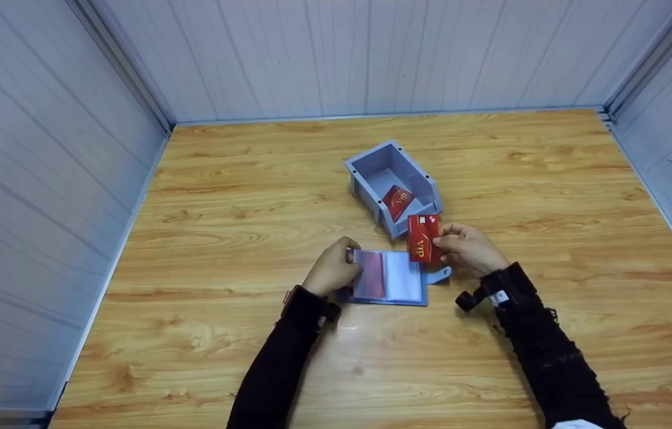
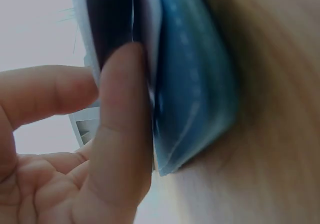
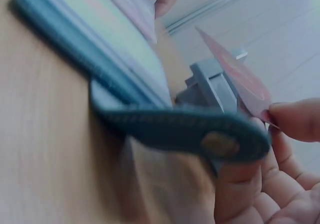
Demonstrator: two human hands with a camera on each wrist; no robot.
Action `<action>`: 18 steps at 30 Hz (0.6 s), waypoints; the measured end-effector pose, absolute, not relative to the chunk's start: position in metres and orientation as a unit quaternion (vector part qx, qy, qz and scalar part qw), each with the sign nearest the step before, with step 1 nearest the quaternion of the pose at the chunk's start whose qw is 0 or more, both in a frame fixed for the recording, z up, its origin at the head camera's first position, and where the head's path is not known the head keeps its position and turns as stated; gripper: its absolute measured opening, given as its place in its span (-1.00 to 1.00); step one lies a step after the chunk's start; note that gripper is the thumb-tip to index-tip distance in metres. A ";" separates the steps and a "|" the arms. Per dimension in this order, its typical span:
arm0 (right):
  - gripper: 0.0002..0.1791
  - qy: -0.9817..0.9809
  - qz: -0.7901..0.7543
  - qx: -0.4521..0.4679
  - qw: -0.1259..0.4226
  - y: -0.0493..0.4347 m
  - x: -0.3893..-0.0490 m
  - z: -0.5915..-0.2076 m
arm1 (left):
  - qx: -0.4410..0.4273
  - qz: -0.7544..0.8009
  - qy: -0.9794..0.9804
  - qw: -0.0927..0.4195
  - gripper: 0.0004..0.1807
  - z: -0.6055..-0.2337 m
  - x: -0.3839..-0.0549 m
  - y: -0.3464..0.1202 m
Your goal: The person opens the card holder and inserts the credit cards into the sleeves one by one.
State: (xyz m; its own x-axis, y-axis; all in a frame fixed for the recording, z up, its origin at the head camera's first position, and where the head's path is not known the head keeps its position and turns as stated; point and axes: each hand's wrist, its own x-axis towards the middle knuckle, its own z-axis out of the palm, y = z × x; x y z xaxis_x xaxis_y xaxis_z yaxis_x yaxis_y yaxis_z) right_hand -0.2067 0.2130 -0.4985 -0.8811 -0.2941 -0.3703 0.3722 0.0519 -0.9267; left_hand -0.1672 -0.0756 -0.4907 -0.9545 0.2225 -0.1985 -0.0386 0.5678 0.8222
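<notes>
A blue card holder [image 1: 403, 279] lies opened on the table, its clear sleeves showing and a red card behind the left one. At its left side my left hand [image 1: 331, 269] pinches the sleeve leaves between thumb and forefinger; the left wrist view shows the blue cover [image 2: 195, 94] below them. A red VIP card [image 1: 423, 239] is pinched by one end in my right hand [image 1: 472, 249], over the holder's upper right corner. The snap strap [image 3: 175, 133] sticks out from the holder's right side, close under the right fingers.
Just behind the holder stands a grey plastic bin [image 1: 366, 193], angled, with another red VIP card [image 1: 397, 202] inside near its low front. The wood-grain table [image 1: 223, 196] is bounded by pale panel walls [image 1: 336, 59] at the back and both sides.
</notes>
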 end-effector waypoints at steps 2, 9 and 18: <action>-0.91 0.684 -0.689 0.022 0.240 0.210 -0.205 -0.496 | 0.052 0.466 0.871 0.145 -0.58 -0.491 -0.167 -0.076; -0.89 0.689 -0.682 -0.012 0.245 0.195 -0.203 -0.490 | 0.045 0.481 0.861 0.159 -0.61 -0.491 -0.166 -0.076; -0.84 0.738 -0.625 -0.015 0.256 0.178 -0.198 -0.488 | 0.050 0.472 0.868 0.145 -0.64 -0.491 -0.165 -0.075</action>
State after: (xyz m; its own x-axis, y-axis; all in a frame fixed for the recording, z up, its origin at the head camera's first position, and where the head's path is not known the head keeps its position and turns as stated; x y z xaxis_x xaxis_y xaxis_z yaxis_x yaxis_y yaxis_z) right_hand -0.1976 0.1783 -0.4879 -0.8684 -0.3421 -0.3590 0.2976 0.2195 -0.9291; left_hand -0.1649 -0.0755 -0.4906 -0.9529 0.2234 -0.2051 -0.0508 0.5493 0.8341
